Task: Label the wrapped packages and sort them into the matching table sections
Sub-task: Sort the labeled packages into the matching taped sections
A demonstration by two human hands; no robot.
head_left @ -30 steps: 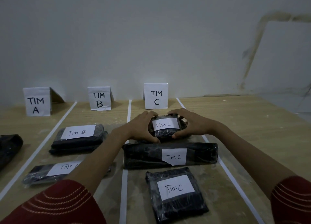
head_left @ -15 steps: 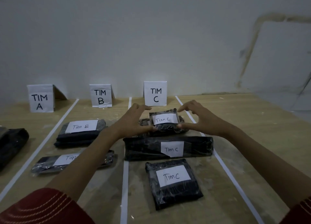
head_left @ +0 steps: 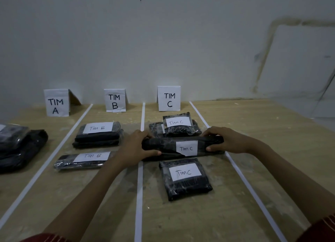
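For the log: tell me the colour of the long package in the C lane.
Long package: black, with a white label; head view.

Arms extended forward, left hand (head_left: 134, 147) and right hand (head_left: 226, 141) grip ends of the long package (head_left: 163, 144).

A long black plastic-wrapped package (head_left: 163, 145) labelled "Tim C" is gripped at its ends by the left hand (head_left: 134, 148) and right hand (head_left: 229, 140), lying crosswise in the "TIM C" section. A square black wrapped package (head_left: 185, 185) is laid flat just nearer, and a small black wrapped package (head_left: 178, 125) is stacked on another behind. A thick black package (head_left: 97, 138) and a flat black package (head_left: 83, 160), both labelled "Tim B", are laid in the middle section.
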